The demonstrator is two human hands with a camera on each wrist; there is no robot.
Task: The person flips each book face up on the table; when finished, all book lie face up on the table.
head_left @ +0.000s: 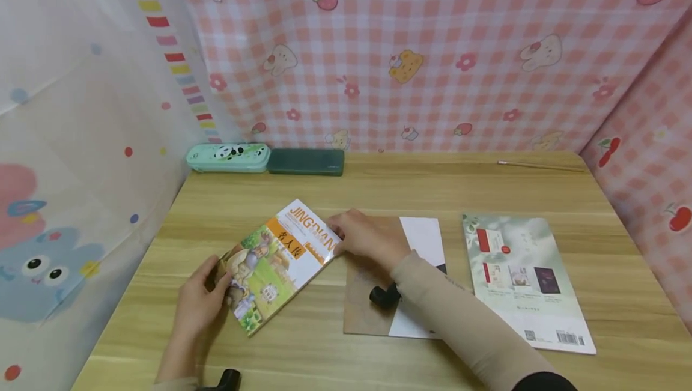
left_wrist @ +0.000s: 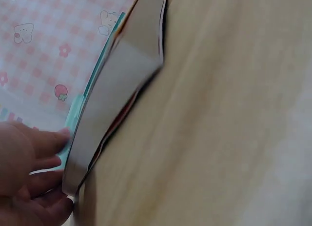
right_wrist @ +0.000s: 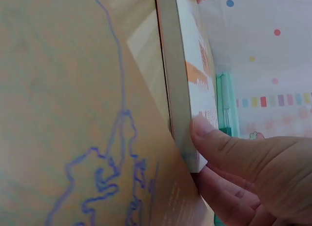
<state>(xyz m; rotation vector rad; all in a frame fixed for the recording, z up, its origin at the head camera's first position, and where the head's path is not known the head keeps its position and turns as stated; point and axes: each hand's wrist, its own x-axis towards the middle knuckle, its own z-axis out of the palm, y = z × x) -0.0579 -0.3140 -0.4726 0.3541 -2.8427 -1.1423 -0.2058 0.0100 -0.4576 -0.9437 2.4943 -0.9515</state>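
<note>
A paperback book point(head_left: 286, 259) with an orange band and a cartoon picture on its cover lies slanted between my two hands. My left hand point(head_left: 202, 295) grips it at the left corner; in the left wrist view, fingers point(left_wrist: 48, 182) reach round the book's end. At the upper right corner my right hand point(head_left: 370, 238) pinches the book, and in the right wrist view the thumb point(right_wrist: 214, 138) presses on the cover with fingers beneath. The book's page edge point(right_wrist: 178, 89) faces that camera. Part of a brown and white book point(head_left: 373, 313) is hidden under my right forearm.
A pale green magazine point(head_left: 527, 295) lies face-down-looking, barcode up, at the right. Along the back stand a mint panda pencil case point(head_left: 227, 158) and a dark green case point(head_left: 306, 163). A thin pencil point(head_left: 540, 166) lies at the back right. Patterned curtains point(head_left: 411, 30) surround the table.
</note>
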